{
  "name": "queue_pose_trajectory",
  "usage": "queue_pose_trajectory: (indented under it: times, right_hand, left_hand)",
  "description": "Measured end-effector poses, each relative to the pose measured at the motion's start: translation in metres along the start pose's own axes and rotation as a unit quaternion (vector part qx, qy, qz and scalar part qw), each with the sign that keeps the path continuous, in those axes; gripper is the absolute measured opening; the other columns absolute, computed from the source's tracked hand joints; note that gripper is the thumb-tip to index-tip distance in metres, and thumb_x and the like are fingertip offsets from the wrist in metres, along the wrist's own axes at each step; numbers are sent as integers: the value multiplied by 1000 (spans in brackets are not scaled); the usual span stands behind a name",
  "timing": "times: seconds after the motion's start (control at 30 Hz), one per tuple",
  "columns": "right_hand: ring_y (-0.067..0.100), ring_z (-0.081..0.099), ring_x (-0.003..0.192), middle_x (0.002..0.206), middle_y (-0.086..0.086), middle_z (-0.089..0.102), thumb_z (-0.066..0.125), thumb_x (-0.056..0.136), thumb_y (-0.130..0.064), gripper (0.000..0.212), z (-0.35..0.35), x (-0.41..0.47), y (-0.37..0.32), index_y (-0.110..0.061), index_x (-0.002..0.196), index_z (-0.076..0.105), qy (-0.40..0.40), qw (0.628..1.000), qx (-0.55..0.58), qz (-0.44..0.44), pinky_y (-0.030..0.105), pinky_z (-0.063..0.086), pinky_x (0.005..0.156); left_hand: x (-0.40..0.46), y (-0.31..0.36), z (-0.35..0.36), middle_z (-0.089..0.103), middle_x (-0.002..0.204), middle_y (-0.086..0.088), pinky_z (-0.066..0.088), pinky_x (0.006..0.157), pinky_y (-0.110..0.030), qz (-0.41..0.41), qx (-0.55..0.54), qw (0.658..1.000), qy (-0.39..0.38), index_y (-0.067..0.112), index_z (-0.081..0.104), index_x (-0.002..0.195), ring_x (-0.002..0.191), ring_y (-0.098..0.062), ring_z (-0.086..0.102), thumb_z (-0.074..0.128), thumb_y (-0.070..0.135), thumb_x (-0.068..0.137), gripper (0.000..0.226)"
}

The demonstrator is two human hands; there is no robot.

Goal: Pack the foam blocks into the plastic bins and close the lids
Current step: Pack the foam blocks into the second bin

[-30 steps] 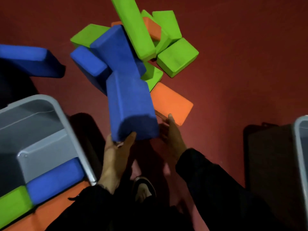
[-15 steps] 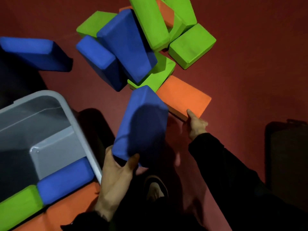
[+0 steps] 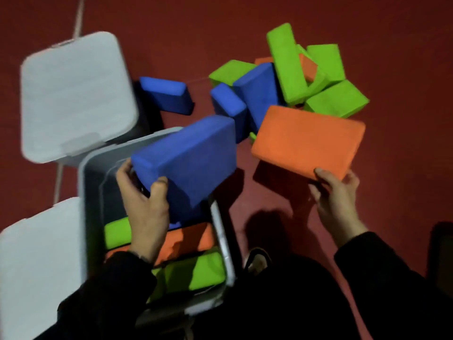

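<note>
Foam blocks: in the head view the left hand [image 3: 144, 212] grips a blue block [image 3: 188, 158] over the open bin [image 3: 220, 231], best laid flat beside those inside, while the right hand [image 3: 337, 200] clasps an orange block [image 3: 306, 141] over the floor.

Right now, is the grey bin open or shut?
Open. The grey bin shows green and orange blocks inside, and its white lid flap lies folded back.

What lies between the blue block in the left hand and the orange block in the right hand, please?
In the head view, only bare red floor separates the blue block from the orange block; they do not touch.
</note>
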State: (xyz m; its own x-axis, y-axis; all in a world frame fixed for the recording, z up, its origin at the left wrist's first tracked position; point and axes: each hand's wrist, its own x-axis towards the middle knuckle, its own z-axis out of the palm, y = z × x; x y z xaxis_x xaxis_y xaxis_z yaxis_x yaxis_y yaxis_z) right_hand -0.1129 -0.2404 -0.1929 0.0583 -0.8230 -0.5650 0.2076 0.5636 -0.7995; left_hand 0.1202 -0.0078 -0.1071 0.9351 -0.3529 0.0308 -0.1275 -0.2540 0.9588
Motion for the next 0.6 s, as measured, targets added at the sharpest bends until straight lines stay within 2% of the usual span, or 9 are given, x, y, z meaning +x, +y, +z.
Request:
queue_pose_trajectory:
  times: [0.07, 0.1, 0.17, 0.23, 0.33, 0.43, 0.5, 0.6]
  right_hand:
    - [17, 64, 108, 129, 4, 58, 74, 84, -7, 65, 29, -20, -16, -23, 136, 37, -63, 997, -29, -21, 30, 55, 77]
    - [17, 64, 104, 128, 4, 58, 74, 83, -3, 66, 45, -31, -21, -23, 134, 36, -96, 994, -43, -38, 31, 55, 78]
    - [13, 65, 101, 122, -1, 59, 76, 78, 4, 72, 76, -53, -26, -22, 132, 36, -146, 982, -81, -93, 33, 56, 84]
    - [5, 65, 97, 116, -3, 60, 80, 73, 5, 77, 106, -73, -24, -23, 130, 36, -192, 962, -130, -148, 34, 54, 88]
    - [-7, 61, 85, 111, -8, 57, 81, 69, 8, 80, 149, -101, -11, -24, 128, 38, -243, 919, -225, -214, 22, 51, 80]
    - [6, 58, 92, 118, 0, 55, 74, 61, -3, 80, 187, -125, 15, -33, 127, 41, -262, 878, -314, -247, 28, 50, 82]
    - [16, 56, 100, 123, 6, 52, 67, 59, -8, 77, 205, -136, 36, -39, 125, 42, -254, 849, -378, -267, 36, 50, 88]
    - [7, 42, 97, 125, 7, 42, 62, 69, 3, 72, 218, -149, 67, -27, 132, 44, -253, 811, -449, -277, 22, 37, 88]
  left_hand:
    - [15, 1, -44, 54, 132, -15, 49, 100, -31, 27, 34, 998, 42, 9, 43, 134, 115, -14, 58, 60, 27, 79, 60]
    - [22, 1, -66, 53, 133, -14, 49, 99, -32, 29, 54, 996, 62, 8, 44, 135, 114, -12, 58, 62, 25, 80, 61]
    - [34, -3, -105, 50, 132, -6, 48, 98, -27, 29, 98, 991, 88, 8, 46, 135, 110, -6, 55, 65, 22, 79, 61]
    - [46, -15, -139, 47, 126, -1, 45, 98, -25, 45, 163, 982, 84, 11, 49, 133, 112, -9, 54, 69, 21, 77, 61]
    - [65, -42, -168, 52, 124, -7, 37, 100, -24, 92, 279, 956, 10, 10, 50, 133, 121, -22, 48, 76, 16, 76, 63]
    - [82, -70, -168, 55, 127, -17, 43, 101, -40, 129, 366, 915, -107, 5, 49, 138, 118, -33, 50, 69, 31, 72, 74]
    - [90, -90, -163, 56, 129, -18, 47, 97, -45, 159, 442, 861, -195, 4, 48, 140, 114, -37, 55, 61, 42, 72, 79]
    - [97, -120, -151, 57, 127, -13, 45, 96, -46, 210, 514, 784, -277, 8, 49, 140, 109, -37, 59, 50, 55, 72, 82]
